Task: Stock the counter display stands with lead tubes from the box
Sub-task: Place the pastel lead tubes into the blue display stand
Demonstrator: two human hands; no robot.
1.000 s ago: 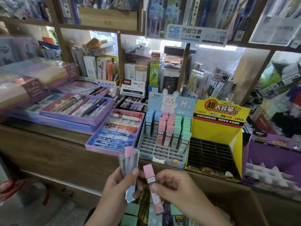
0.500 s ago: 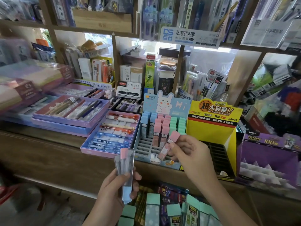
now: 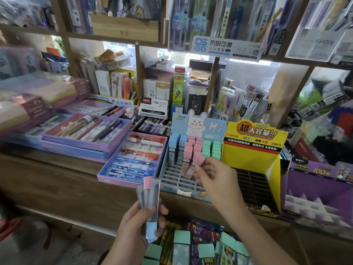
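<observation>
Bright backlight, blurred warped edges

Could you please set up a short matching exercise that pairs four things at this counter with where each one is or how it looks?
Things:
1. pink-capped tube
2. bundle of tubes
3. yellow stand
4. purple stand

Descriptions:
A. white dividers, far right
B. gripped by the left hand
C. black slot grid, no tubes seen
D. pinched by the right hand over the bunny stand

Pairs: 1-D, 2-B, 3-C, 4-A
</observation>
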